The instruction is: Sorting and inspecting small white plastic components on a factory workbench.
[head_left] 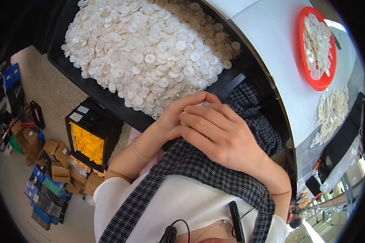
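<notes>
My two hands meet in front of my chest, at the near edge of a black bin [142, 114]. My left hand [175, 116], with a bracelet at the wrist, is closed, fingers curled inward. My right hand [219, 131] lies over it, fingers bent together. A bit of a white disc [202, 104] shows between the fingertips; the rest is hidden by my fingers. Just beyond my hands, a big heap of round off-white plastic discs [146, 52] fills the bin, some with small holes at the centre.
On the white table [267, 28] at right stands a red oval tray [302, 48] of white pieces. Loose white pieces [330, 115] lie nearer. A black crate [114, 131] with yellow parts [87, 141] sits at left, beside cardboard boxes [56, 152] on the floor.
</notes>
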The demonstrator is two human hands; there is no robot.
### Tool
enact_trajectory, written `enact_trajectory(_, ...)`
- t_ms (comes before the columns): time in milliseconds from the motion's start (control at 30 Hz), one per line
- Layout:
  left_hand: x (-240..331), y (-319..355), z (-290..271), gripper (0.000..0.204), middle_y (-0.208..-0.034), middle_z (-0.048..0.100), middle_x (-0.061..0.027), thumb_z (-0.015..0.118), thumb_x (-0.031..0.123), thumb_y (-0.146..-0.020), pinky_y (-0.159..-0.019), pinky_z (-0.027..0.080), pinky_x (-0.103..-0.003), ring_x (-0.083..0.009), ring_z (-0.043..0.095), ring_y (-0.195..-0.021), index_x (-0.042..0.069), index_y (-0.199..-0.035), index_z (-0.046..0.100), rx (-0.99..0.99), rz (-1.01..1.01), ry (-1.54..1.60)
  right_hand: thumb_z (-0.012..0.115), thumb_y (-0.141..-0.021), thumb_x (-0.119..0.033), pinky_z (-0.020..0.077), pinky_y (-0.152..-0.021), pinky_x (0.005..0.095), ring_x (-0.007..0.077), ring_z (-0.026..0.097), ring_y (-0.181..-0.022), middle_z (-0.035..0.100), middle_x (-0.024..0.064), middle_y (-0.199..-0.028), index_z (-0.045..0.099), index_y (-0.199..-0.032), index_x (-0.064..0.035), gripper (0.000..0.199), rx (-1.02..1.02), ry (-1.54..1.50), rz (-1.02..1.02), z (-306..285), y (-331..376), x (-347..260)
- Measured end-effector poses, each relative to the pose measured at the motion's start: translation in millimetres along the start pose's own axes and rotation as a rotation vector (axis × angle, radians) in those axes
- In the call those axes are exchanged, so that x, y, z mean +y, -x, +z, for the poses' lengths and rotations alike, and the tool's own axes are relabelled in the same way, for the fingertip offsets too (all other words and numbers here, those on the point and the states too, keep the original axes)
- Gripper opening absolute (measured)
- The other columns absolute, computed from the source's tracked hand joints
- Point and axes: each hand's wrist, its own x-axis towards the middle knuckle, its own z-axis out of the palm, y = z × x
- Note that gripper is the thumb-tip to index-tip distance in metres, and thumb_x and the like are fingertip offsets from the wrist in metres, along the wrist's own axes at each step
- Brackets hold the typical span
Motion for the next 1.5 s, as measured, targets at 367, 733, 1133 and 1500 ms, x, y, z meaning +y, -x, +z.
enact_trajectory(367, 1.5, 6.7, -5.8, 0.04, -0.078, 0.047, -0.0082, 0.035, 0.033, -0.101, -0.033, 0.031, -0.018, -0.0099, 0.041, -0.047, 0.006, -0.075, 0.048, -0.03, 0.066, -0.208, 0.07, -0.081, -0.005, 0.0503, -0.07, 0.0282, 0.0189, 0.063, -0.077, 0.063, 0.0075, -0.088, 0.065, -0.096, -0.0007, 0.017, 0.337, -0.195, 0.56, 21.0, -9.8, 75.2)
enact_trajectory(733, 1.4, 7.5, -7.6, 0.038, -0.078, 0.05, -0.008, 0.039, 0.031, -0.102, -0.035, 0.032, -0.017, -0.0082, 0.045, -0.049, 0.004, -0.077, 0.051, -0.048, 0.063, -0.275, 0.075, -0.076, -0.012, 0.0506, -0.069, 0.029, 0.0182, 0.063, -0.077, 0.063, 0.0076, -0.089, 0.065, -0.097, -0.0031, 0.024, 0.254, -0.155, 0.577, 42.2, -32.7, 92.8)
enact_trajectory(1133, 6.5, 9.2, -1.7, 0.039, -0.078, 0.049, -0.0041, 0.039, 0.035, -0.102, -0.036, 0.032, -0.017, -0.0075, 0.047, -0.051, 0.002, -0.089, 0.054, 0.155, 0.213, -0.568, 0.067, -0.086, -0.007, 0.0468, -0.067, 0.0204, 0.0066, 0.061, -0.076, 0.066, 0.0007, -0.083, 0.065, -0.095, 0.0003, 0.012, 0.21, -0.797, 0.776, 6.3, -10.1, 62.3)
enact_trajectory(1500, 9.5, 9.9, 4.2, 0.051, -0.079, 0.05, -0.0033, 0.034, 0.045, -0.102, -0.036, 0.035, -0.018, -0.0083, 0.049, -0.054, -0.002, -0.105, 0.053, 0.109, 0.122, -0.436, 0.065, -0.087, -0.006, 0.0455, -0.062, 0.0191, 0.0065, 0.06, -0.072, 0.064, 0.0047, -0.088, 0.068, -0.096, -0.0005, 0.011, 0.113, -0.825, 0.751, -3.5, -6.9, 39.1)
